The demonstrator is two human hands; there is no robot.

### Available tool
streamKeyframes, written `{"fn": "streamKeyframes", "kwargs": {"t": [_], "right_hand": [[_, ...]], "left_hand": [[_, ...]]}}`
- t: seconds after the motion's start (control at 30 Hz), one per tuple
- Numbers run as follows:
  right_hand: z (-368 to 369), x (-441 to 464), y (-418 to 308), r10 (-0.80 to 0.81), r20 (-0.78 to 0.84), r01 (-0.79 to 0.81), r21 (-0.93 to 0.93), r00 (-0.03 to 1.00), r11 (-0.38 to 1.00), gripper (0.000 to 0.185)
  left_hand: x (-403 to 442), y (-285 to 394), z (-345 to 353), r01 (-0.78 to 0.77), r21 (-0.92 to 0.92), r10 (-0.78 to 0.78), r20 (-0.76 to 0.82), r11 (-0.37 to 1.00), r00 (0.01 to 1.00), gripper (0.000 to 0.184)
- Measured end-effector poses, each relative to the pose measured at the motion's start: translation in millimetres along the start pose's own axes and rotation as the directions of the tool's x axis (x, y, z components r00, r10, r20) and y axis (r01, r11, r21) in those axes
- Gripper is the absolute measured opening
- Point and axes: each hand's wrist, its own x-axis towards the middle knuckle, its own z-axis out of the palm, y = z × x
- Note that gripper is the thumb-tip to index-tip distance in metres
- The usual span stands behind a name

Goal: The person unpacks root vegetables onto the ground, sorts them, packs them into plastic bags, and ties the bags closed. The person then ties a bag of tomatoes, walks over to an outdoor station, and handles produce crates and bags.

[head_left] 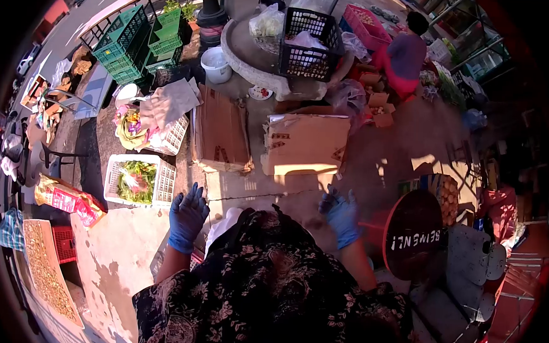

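Note:
Both of my hands wear blue gloves and are raised in front of me, well apart. My left hand point(188, 220) has its fingers spread and holds nothing; it is nearest to the white basket of leafy greens point(110, 183). On the other side, my right hand point(341, 218) is also spread and free of any object, below a flattened cardboard box point(306, 142). A second brown cardboard piece point(220, 132) lies beyond the gap between my hands.
Green crates point(122, 45) are stacked at the back left beside a white bucket point(216, 65). A black crate point(310, 44) stands on a round ledge. At the back right a person point(405, 57) bends near boxes. A round dark board point(414, 234) is at right.

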Motion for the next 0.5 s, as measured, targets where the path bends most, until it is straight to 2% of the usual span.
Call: {"fn": "streamKeyframes", "kwargs": {"t": [0.03,0.17,0.27,0.4,0.5], "right_hand": [[2.4,8.7,6.6,0.015,0.064,-0.018,0.040,0.998,0.999,0.059],[32.0,42.0,42.3,0.041,0.011,-0.040,-0.023,0.999,0.999,0.055],[72.1,58.5,59.0,0.044,0.057,-0.042,-0.031,0.997,0.999,0.052],[99.1,73.5,72.6,-0.071,-0.022,0.067,-0.140,0.997,0.988,0.051],[98.7,82.1,72.3,-0.069,0.058,0.075,-0.102,0.996,0.992,0.057]], "left_hand": [[6.3,4.2,-2.4,0.007,-0.062,-0.007,-0.003,0.998,1.000,0.049],[26.9,15.1,0.8,-0.021,-0.176,0.021,-0.005,0.984,1.000,0.039],[39.1,24.8,4.1,0.021,-0.197,-0.006,0.076,0.980,0.997,0.037],[52.2,45.5,3.5,0.058,-0.234,-0.040,0.083,0.970,0.996,0.036],[71.4,67.5,3.5,0.088,-0.263,-0.056,0.127,0.961,0.990,0.036]]}}
